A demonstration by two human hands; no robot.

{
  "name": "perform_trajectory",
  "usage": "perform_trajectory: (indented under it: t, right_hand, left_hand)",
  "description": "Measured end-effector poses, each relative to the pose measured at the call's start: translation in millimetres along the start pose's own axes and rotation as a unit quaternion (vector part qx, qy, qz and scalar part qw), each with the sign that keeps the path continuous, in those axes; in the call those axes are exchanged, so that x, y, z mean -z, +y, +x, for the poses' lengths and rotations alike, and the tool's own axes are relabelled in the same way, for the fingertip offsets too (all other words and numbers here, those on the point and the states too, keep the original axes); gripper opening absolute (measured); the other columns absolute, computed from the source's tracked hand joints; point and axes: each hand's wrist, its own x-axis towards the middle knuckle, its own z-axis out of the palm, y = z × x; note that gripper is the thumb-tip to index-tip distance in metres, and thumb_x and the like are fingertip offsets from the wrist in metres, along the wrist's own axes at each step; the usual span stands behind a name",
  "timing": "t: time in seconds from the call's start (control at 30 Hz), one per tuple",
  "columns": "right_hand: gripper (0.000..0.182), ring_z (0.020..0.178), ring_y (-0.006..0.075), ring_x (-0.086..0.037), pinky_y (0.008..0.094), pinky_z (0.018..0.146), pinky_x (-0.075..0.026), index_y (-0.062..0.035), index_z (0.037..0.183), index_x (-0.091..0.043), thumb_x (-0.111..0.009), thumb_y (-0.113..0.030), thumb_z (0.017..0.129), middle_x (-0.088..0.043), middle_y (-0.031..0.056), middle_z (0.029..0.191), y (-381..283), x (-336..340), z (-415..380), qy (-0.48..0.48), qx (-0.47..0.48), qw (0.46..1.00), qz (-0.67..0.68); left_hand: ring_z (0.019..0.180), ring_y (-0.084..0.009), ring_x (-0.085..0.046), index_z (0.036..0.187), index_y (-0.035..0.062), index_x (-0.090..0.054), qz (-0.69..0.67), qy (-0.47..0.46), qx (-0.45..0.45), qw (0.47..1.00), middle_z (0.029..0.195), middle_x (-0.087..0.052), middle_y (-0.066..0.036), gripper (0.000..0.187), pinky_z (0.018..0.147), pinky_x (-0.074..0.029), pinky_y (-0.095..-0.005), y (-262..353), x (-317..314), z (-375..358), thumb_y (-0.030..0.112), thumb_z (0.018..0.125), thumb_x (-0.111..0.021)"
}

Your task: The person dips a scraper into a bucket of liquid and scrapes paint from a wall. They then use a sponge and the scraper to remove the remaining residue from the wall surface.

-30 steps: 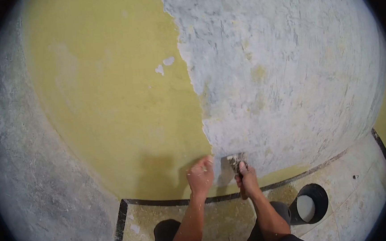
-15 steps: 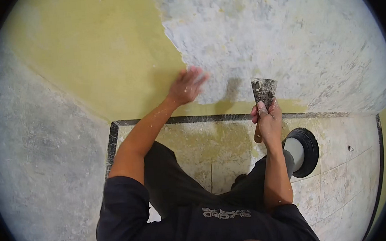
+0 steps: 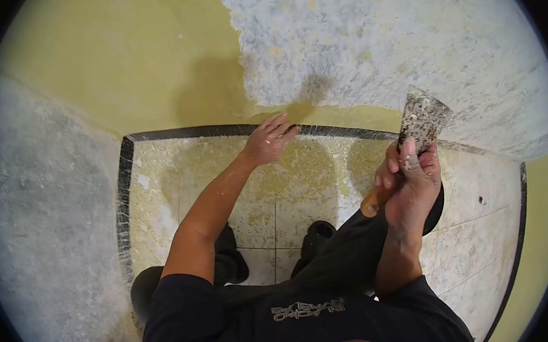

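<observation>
In my right hand is a paint scraper, its wide blade pointing up and crusted with pale flakes and dark residue. My thumb presses against the lower blade, and the orange-brown handle sticks out below my fingers. My left hand is open with fingers stretched, over the black skirting strip at the foot of the wall. Behind both hands rises the wall, with yellow-green paint on the left and a bare, mottled whitish area on the right. A jagged edge divides the two.
Paint chips and dust lie over the tiled floor. A grey wall stands at the left. My knees are bent, with dark footwear on the tiles. A black bucket rim shows partly behind my right forearm.
My left hand has come down from the painted wall to the skirting. My right hand and the scraper have shifted right and nearer the camera. My right leg now hides most of the bucket.
</observation>
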Motion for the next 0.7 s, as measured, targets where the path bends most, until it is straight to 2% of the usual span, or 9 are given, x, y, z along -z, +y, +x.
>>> perform_trajectory:
  t: [0.1,0.2,0.33,0.43,0.53,0.57,0.6,0.63,0.7]
  right_hand:
    - [0.014,0.047,0.0093,-0.039,0.0242,0.046,-0.038,-0.0082,0.098,-0.048,-0.052,-0.021,0.096,-0.042,0.0028,0.064,-11.9,-0.1,-1.3,-0.036,-0.038,0.997,0.057]
    - [0.020,0.049,0.0092,-0.040,0.0234,0.048,-0.038,-0.0046,0.099,-0.048,-0.049,-0.024,0.097,-0.044,0.0034,0.066,-20.1,10.7,9.8,-0.081,0.040,0.995,0.034]
    - [0.022,0.055,0.0099,-0.050,0.0236,0.053,-0.040,-0.0069,0.088,-0.054,-0.053,-0.028,0.096,-0.056,0.0023,0.066,23.5,57.2,61.4,-0.040,0.037,0.979,-0.195]
    - [0.019,0.053,0.0085,-0.048,0.0223,0.049,-0.038,-0.0086,0.085,-0.055,-0.056,-0.026,0.094,-0.057,0.0015,0.065,100.9,81.6,63.3,-0.020,-0.088,0.982,-0.166]
    - [0.025,0.040,0.0066,-0.039,0.0219,0.038,-0.028,-0.0094,0.078,-0.056,-0.063,-0.031,0.090,-0.051,-0.0006,0.054,174.5,92.6,65.2,0.014,-0.183,0.970,-0.162]
    - [0.027,0.041,0.0064,-0.041,0.0224,0.038,-0.028,-0.0090,0.074,-0.057,-0.063,-0.030,0.090,-0.052,-0.0002,0.054,194.8,93.7,67.3,0.030,-0.208,0.967,-0.147]
    - [0.028,0.042,0.0063,-0.041,0.0224,0.038,-0.028,-0.0083,0.072,-0.058,-0.064,-0.029,0.090,-0.052,0.0000,0.054,213.3,90.4,70.0,0.034,-0.204,0.967,-0.145]
    - [0.029,0.042,0.0062,-0.042,0.0225,0.038,-0.028,-0.0075,0.071,-0.058,-0.064,-0.028,0.090,-0.052,0.0001,0.054,229.9,85.8,73.8,0.039,-0.199,0.969,-0.144]
    - [0.029,0.043,0.0064,-0.042,0.0231,0.039,-0.028,-0.0064,0.071,-0.059,-0.064,-0.028,0.090,-0.052,0.0000,0.054,253.4,75.7,79.0,0.028,-0.179,0.976,-0.117]
  left_hand:
    - [0.139,-0.0271,-0.024,0.143,0.0162,-0.034,0.079,-0.104,0.032,0.991,0.148,-0.031,-0.011,0.062,0.113,-0.022,-0.0434,32.5,9.9,35.9,0.024,0.086,-0.057]
    - [0.143,-0.0260,-0.007,0.149,0.0194,-0.015,0.068,-0.069,0.105,0.990,0.154,-0.016,-0.009,0.077,0.116,-0.010,-0.0442,31.0,8.8,65.3,0.029,0.086,-0.059]
    - [0.143,-0.0274,-0.007,0.149,0.0195,-0.014,0.128,-0.126,0.119,0.977,0.154,-0.016,-0.011,0.078,0.116,-0.009,-0.0463,13.4,-17.0,47.2,0.033,0.087,-0.059]
    - [0.143,-0.0275,-0.006,0.148,0.0183,-0.021,0.045,-0.182,0.107,0.976,0.154,-0.014,-0.013,0.072,0.115,-0.010,-0.0470,42.7,-42.5,19.0,0.034,0.088,-0.057]
    - [0.137,-0.0278,-0.027,0.144,0.0130,-0.031,-0.038,-0.111,0.234,0.965,0.148,-0.030,-0.015,0.062,0.112,-0.022,-0.0456,64.5,-72.3,12.1,0.035,0.091,-0.055]
    - [0.127,-0.0256,-0.040,0.138,0.0091,-0.040,-0.344,-0.096,0.401,0.843,0.139,-0.041,-0.014,0.055,0.107,-0.030,-0.0425,67.8,-80.0,13.6,0.036,0.092,-0.054]
    - [0.116,-0.0234,-0.052,0.131,0.0051,-0.048,-0.601,-0.066,0.518,0.605,0.129,-0.052,-0.014,0.050,0.101,-0.038,-0.0394,72.4,-85.5,15.6,0.037,0.094,-0.052]
    - [0.116,-0.0234,-0.052,0.131,0.0051,-0.048,-0.600,-0.071,0.522,0.603,0.129,-0.052,-0.014,0.050,0.101,-0.038,-0.0394,79.8,-79.6,25.5,0.037,0.094,-0.052]
    - [0.081,-0.0141,-0.055,0.105,0.0025,-0.063,-0.679,0.089,0.516,0.515,0.087,-0.062,-0.003,0.045,0.075,-0.044,-0.0293,94.6,-69.0,40.7,0.044,0.095,-0.049]
